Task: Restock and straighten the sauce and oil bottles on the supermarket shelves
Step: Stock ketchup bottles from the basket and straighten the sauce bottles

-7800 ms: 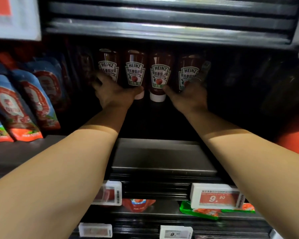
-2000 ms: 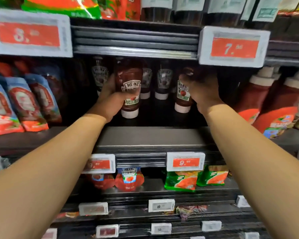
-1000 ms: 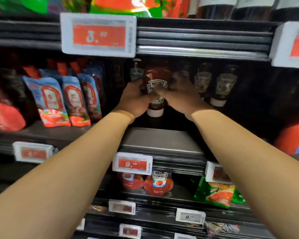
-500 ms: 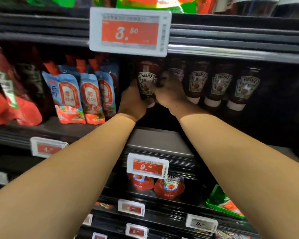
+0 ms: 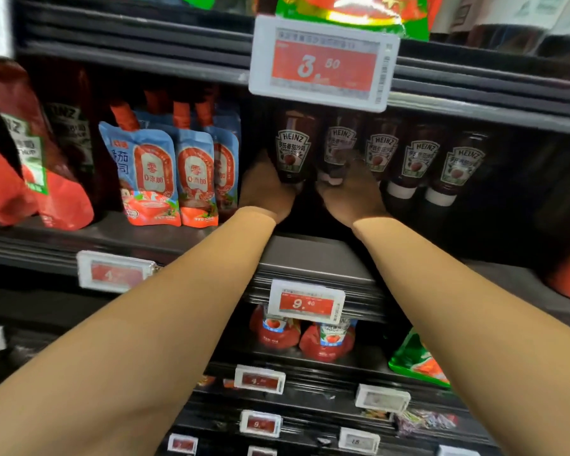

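1. Step in hand: straightening the row of ketchup bottles on the middle shelf, beneath the price tag.
2. Left hand grips the base of the leftmost ketchup bottle, fingers wrapped about its cap end.
3. Right hand holds the second ketchup bottle low down; its finger positions cannot be told in the shadow.
4. Three further bottles stand to the right, caps down.
5. Next move, as judged: square both held bottles, labels forward, level with their neighbours.
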A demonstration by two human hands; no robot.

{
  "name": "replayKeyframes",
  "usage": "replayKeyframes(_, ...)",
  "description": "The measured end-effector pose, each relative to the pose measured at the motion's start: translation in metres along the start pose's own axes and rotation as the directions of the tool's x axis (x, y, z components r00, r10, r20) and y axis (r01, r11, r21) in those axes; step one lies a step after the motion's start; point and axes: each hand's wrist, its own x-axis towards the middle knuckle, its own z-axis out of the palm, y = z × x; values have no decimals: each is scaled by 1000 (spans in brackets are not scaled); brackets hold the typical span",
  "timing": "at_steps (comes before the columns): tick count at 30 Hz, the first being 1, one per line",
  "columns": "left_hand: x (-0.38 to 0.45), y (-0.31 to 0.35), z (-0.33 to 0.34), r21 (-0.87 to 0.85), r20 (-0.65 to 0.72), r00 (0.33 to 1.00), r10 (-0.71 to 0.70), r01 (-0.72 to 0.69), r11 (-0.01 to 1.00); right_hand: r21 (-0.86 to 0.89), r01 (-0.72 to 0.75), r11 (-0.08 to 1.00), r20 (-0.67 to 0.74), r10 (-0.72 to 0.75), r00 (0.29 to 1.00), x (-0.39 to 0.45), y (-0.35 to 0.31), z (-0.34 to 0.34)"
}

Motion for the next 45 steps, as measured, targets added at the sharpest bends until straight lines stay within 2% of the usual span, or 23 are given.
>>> replayKeyframes(6,-11,5,-2,191,132,991,-16,-9,982,-353,-145,924,-60,132,989,-44,15,-54)
replayKeyframes(9,-22,7,-11,241,228,973,28,-84,967,-348,-226,910,-88,208,974,-75,22,-84)
replayKeyframes(12,-42,3,-30,261,299,954,33,-115,959,-354,-218,910,-76,204,976,-109,26,-111)
replayKeyframes(15,-79,0,-48,256,252,956,153,-218,942,-308,-69,949,-100,39,994,-150,30,-130)
replayKeyframes(18,-132,1,-55,258,107,915,390,-404,878,-171,139,975,-206,-173,963,-203,44,-140)
replayKeyframes(20,-180,-2,-52,226,-32,844,535,-515,827,-119,209,971,-240,-233,942,-239,62,-140)
replayKeyframes(22,-235,-15,-38,232,-61,805,591,-564,792,-54,191,980,-184,-198,963,-274,95,-134)
replayKeyframes(24,-286,-50,-16,273,57,878,476,-472,838,-9,31,999,-62,-31,998,-309,145,-119)
replayKeyframes(26,-336,-100,5,326,200,961,191,-249,912,-29,-205,978,87,206,975,-345,203,-95)
replayKeyframes(27,-362,-124,14,357,265,964,27,-124,926,-50,-317,947,175,321,931,-364,232,-82)
replayKeyframes(29,-415,-167,32,450,382,883,-273,80,889,-125,-511,851,312,522,794,-410,283,-62)
replayKeyframes(31,-462,-204,48,559,442,733,-516,225,798,-179,-656,733,392,665,636,-453,323,-44)
replayKeyframes(33,-507,-238,65,616,492,576,-653,301,728,-237,-754,612,423,764,487,-493,358,-24)
replayKeyframes(35,-545,-271,88,657,542,453,-708,297,693,-213,-852,478,446,824,351,-528,390,-5)
replayKeyframes(36,-563,-288,101,668,553,406,-728,307,678,-236,-864,445,459,834,304,-546,407,6)
replayKeyframes(39,-608,-346,147,698,485,291,-825,439,565,-341,-854,393,476,856,203,-589,451,50)
replayKeyframes(41,-634,-389,184,667,417,199,-887,596,447,-353,-871,341,484,864,142,-613,477,88)
replayKeyframes(43,-653,-426,223,531,328,42,-944,818,220,-357,-856,374,517,842,153,-636,508,132)
replayKeyframes(44,-662,-443,241,454,294,-52,-954,887,91,-376,-816,438,540,819,191,-646,525,154)
replayKeyframes(45,-668,-461,260,403,286,-104,-953,915,21,-404,-764,503,567,793,222,-654,543,175)
